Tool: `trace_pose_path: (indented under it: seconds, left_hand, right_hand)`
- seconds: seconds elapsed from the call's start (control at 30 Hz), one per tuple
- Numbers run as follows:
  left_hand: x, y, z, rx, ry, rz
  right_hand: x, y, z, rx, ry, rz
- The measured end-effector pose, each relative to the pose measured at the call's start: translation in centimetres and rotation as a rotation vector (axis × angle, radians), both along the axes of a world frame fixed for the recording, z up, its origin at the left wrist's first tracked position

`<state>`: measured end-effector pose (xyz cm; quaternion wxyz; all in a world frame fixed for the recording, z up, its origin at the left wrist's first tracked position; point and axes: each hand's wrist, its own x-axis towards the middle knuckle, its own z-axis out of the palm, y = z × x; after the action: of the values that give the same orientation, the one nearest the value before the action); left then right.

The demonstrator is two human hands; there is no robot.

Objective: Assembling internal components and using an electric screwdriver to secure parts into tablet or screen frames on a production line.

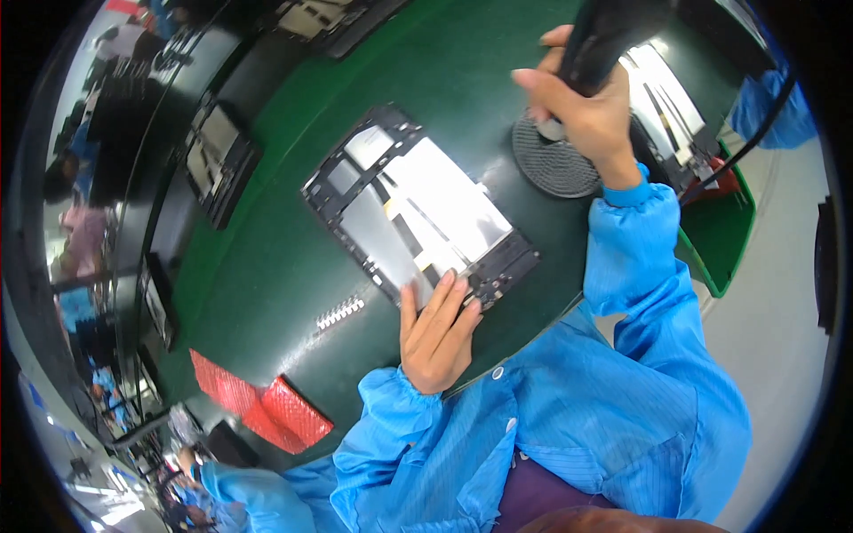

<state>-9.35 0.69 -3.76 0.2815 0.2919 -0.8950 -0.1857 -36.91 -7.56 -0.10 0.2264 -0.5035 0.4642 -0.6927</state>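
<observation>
An opened tablet body (444,200), black-framed with silver battery panels and dark ribbon cables, lies at a slant on the green work surface. My left hand (437,342) rests on its near edge with fingers stretched out flat. Up at the top right, my right hand (591,115) is wrapped round a dark, broad-bodied handheld tool (613,40); its exact kind is unclear. Under that hand is a round, ridged dark pad (555,164), with a small roundish piece at its far edge. Beyond my right wrist lies another opened tablet (662,98).
A green bin (745,231) stands at the right beside a black cable (764,129). A short strip of small white pieces (341,313) and red bubble wrap (286,413) lie left of my left hand. More opened tablets (213,160) sit farther left. A co-worker's blue sleeve (253,493) shows at the lower left.
</observation>
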Motion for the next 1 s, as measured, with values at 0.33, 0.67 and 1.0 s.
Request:
trace_pose_path:
  seconds: [0.33,0.67,1.0]
  left_hand:
    - [10.2,-3.4,2.6,-0.007,-0.129,0.374]
    - [15.8,-7.7,3.8,0.545,-0.219,0.546]
    - [15.9,-8.5,3.8,1.082,0.068,0.538]
  right_hand:
    - [0.4,1.5,1.1,-0.008,0.038,-0.077]
    - [1.2,1.3,1.7,-0.037,0.016,-0.092]
    - [2.5,1.7,2.1,-0.113,-0.079,0.016]
